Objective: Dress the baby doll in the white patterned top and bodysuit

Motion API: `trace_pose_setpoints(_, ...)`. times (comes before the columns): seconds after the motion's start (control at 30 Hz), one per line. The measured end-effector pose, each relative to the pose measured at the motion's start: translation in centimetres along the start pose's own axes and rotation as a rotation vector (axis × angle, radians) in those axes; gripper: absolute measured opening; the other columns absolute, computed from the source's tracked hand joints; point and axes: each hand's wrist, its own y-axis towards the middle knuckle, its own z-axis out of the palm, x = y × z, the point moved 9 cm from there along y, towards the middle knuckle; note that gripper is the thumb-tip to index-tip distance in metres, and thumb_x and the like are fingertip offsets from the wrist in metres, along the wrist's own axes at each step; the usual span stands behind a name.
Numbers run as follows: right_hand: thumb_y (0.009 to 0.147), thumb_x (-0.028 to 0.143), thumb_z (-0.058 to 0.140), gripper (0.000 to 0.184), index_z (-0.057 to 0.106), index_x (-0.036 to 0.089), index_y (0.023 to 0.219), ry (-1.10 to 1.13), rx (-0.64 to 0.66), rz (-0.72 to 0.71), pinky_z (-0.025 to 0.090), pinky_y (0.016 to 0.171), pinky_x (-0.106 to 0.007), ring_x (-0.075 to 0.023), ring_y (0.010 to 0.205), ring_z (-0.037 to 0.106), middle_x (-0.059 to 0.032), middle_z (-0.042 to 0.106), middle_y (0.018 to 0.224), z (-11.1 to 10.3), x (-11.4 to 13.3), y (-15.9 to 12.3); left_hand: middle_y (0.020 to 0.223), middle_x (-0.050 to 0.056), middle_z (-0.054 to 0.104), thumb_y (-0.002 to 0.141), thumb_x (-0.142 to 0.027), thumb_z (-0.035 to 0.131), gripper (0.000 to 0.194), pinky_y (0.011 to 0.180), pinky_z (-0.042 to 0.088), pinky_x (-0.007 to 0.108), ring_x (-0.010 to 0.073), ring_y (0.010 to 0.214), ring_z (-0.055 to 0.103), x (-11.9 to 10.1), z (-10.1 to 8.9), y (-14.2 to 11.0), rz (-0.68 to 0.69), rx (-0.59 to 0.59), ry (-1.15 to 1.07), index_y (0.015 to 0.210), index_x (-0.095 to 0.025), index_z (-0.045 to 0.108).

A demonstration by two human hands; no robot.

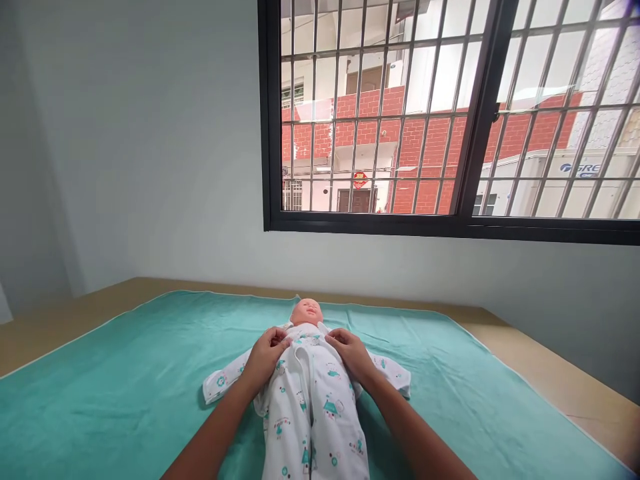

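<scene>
A baby doll (307, 311) lies on its back on a teal blanket (125, 373), head toward the window. It wears a white romper (313, 407) printed with small teal and pink figures, sleeves spread to both sides. My left hand (267, 357) rests on the doll's chest on the left side, fingers curled and pinching the romper's front edge. My right hand (350, 352) lies on the right side of the chest, fingers bent onto the cloth near the collar. Both forearms reach in from the bottom of the view.
The blanket covers a wide tan wooden platform (555, 373) that meets a grey wall (150, 167). Above is a black-framed window (470, 227) with metal bars. A red brick building shows outside.
</scene>
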Motion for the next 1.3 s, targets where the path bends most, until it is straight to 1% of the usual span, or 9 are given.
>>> trace_pose_setpoints(0.13,0.078,0.044,0.061,0.028,0.055,0.019,0.069,-0.035,-0.017,-0.018,0.035,0.061,-0.025,-0.0138,0.064,0.046,0.0034,0.052,0.064,-0.3,0.3,-0.1,0.074,-0.001,0.06,0.08,-0.044,0.057,0.025,0.071,0.043,0.025,0.0157,0.074,0.054,-1.6,0.0,-0.6,0.051,-0.012,-0.058,0.076,-0.019,0.06)
trace_pose_setpoints(0.37,0.082,0.048,0.056,0.031,0.051,0.02,0.071,0.031,-0.098,-0.097,0.037,0.062,-0.026,-0.015,0.066,0.048,0.0018,0.054,0.067,-1.0,0.4,-0.4,0.061,-0.005,0.053,0.074,-0.049,0.061,0.03,0.055,0.033,0.021,0.0099,0.056,0.043,-2.8,0.3,-0.8,-0.074,0.077,-0.161,0.075,-0.019,0.056)
trace_pose_setpoints(0.57,0.076,0.051,0.065,0.033,0.055,0.019,0.072,0.26,0.097,-0.039,0.043,0.072,-0.026,-0.0168,0.08,0.056,-0.004,0.066,0.093,0.0,0.8,-0.9,0.065,-0.004,0.053,0.072,-0.046,0.064,0.029,0.059,0.036,0.02,0.0102,0.062,0.046,-4.7,-0.1,-1.0,-0.044,0.064,-0.188,0.072,-0.018,0.056)
trace_pose_setpoints(0.63,0.076,0.05,0.065,0.034,0.054,0.019,0.072,0.287,0.132,-0.022,0.043,0.07,-0.026,-0.016,0.078,0.056,-0.0038,0.066,0.094,0.1,0.9,-1.1,0.061,-0.006,0.049,0.072,-0.048,0.065,0.032,0.055,0.034,0.02,0.0091,0.058,0.042,-4.3,0.0,-1.0,-0.099,0.06,-0.242,0.071,-0.018,0.055)
trace_pose_setpoints(0.77,0.078,0.049,0.06,0.032,0.054,0.019,0.07,0.12,0.043,-0.01,0.038,0.061,-0.024,-0.0133,0.064,0.049,0.0016,0.057,0.069,-0.4,0.3,-0.8,0.064,-0.005,0.053,0.074,-0.052,0.062,0.035,0.054,0.037,0.021,0.0093,0.057,0.044,-1.9,0.4,-1.2,-0.306,0.024,-0.346,0.077,-0.017,0.055)
trace_pose_setpoints(0.97,0.081,0.043,0.055,0.026,0.053,0.02,0.069,-0.04,-0.059,-0.076,0.038,0.063,-0.025,-0.0155,0.068,0.049,0.0013,0.056,0.068,-0.3,0.8,-0.8,0.074,-0.001,0.062,0.07,-0.051,0.07,0.04,0.057,0.039,0.022,0.0115,0.063,0.051,-2.1,0.0,-1.4,-0.274,0.236,-0.135,0.087,-0.015,0.064)
trace_pose_setpoints(1.07,0.081,0.042,0.054,0.025,0.053,0.02,0.07,-0.034,-0.057,-0.075,0.039,0.064,-0.026,-0.0159,0.069,0.05,0.0007,0.057,0.07,-0.3,1.0,-0.9,0.074,-0.001,0.061,0.068,-0.043,0.074,0.04,0.058,0.041,0.022,0.0112,0.063,0.054,-2.6,-0.3,-1.5,-0.243,0.292,-0.229,0.097,-0.017,0.062)
trace_pose_setpoints(1.17,0.081,0.043,0.056,0.026,0.054,0.02,0.07,-0.022,-0.057,-0.08,0.039,0.063,-0.025,-0.0157,0.068,0.05,0.0009,0.056,0.069,-0.4,1.4,-1.0,0.073,-0.001,0.061,0.068,-0.044,0.072,0.042,0.057,0.043,0.022,0.0108,0.06,0.055,-2.3,-0.8,-1.0,-0.195,0.158,-0.307,0.098,-0.018,0.059)
trace_pose_setpoints(1.3,0.082,0.045,0.056,0.026,0.056,0.021,0.073,-0.036,-0.108,-0.108,0.036,0.057,-0.025,-0.0146,0.06,0.046,0.0027,0.052,0.062,-0.7,1.9,-1.1,0.073,0.0,0.062,0.069,-0.045,0.065,0.035,0.061,0.046,0.025,0.0139,0.065,0.058,-1.3,-1.3,-0.4,-0.14,-0.119,-0.143,0.09,-0.018,0.057)
